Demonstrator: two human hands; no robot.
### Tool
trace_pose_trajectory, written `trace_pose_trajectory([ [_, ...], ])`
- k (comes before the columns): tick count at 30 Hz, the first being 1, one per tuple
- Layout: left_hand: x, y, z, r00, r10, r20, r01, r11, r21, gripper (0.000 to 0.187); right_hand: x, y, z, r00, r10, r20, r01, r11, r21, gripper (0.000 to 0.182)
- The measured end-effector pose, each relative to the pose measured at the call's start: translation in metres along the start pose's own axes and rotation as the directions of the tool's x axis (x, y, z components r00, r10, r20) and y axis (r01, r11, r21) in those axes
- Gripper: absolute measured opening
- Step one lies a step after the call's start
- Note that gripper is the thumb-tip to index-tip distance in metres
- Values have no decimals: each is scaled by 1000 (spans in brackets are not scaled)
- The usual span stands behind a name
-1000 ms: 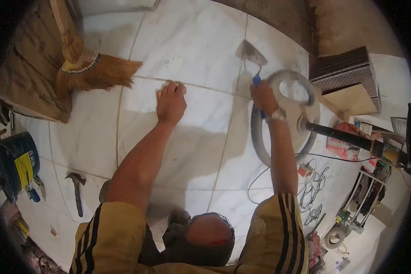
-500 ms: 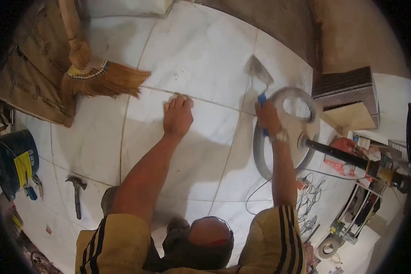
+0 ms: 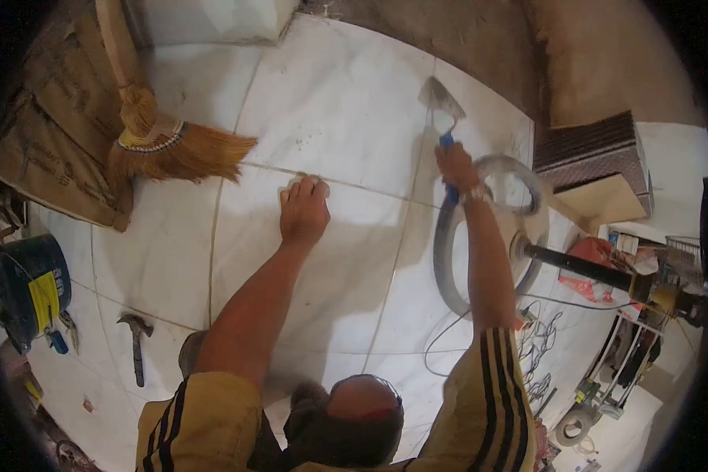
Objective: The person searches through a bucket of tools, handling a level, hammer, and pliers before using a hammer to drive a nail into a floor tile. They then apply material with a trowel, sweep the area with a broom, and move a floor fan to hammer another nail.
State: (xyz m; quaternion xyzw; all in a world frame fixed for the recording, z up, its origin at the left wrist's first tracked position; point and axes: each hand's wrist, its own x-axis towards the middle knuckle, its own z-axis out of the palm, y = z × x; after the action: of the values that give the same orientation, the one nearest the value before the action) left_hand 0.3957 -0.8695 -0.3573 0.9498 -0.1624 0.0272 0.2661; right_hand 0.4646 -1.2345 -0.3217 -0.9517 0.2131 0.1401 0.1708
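The right hand [image 3: 455, 168], right of centre in the frame, is closed around the blue handle of the trowel [image 3: 440, 100]. The blade points toward the top of the frame, over the white tiles [image 3: 330, 86]. The left hand [image 3: 304, 214], near the centre, has its fingers curled down at a tile joint; whether they grip anything is hidden.

Just beside the right hand and partly behind its forearm is a round grey base [image 3: 446, 267], with a dark pole [image 3: 578, 266] running from it toward the right edge. A thin cable [image 3: 428, 346] curves below the base. A broom [image 3: 185, 149] lies across the upper left, its bristles fanned toward the centre, next to a brown sack [image 3: 51, 157]. A hammer [image 3: 138, 350] lies on the tiles at lower left, near a dark bucket [image 3: 35, 287] with a yellow label. At upper right is a dark stack [image 3: 590, 145], and at lower right a roll [image 3: 574, 425].
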Motion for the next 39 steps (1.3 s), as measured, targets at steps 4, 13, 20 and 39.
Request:
trace_pose_trajectory([
  [4,-4,1,-2,1000,-6,-2,6,1000,-5,14,8,-2,-4,998,53,-35,-50,996,75,42],
  [13,2,0,2,1000,-2,-11,2,999,36,13,29,-3,7,969,-243,-40,229,948,-222,40],
  [20,3,-1,0,998,28,-57,-24,997,68,13,70,-26,-8,996,-85,32,81,989,124,44],
  [39,14,-27,26,994,101,39,-107,969,222,22,-469,-9,107,939,267,216,-330,874,357,48],
])
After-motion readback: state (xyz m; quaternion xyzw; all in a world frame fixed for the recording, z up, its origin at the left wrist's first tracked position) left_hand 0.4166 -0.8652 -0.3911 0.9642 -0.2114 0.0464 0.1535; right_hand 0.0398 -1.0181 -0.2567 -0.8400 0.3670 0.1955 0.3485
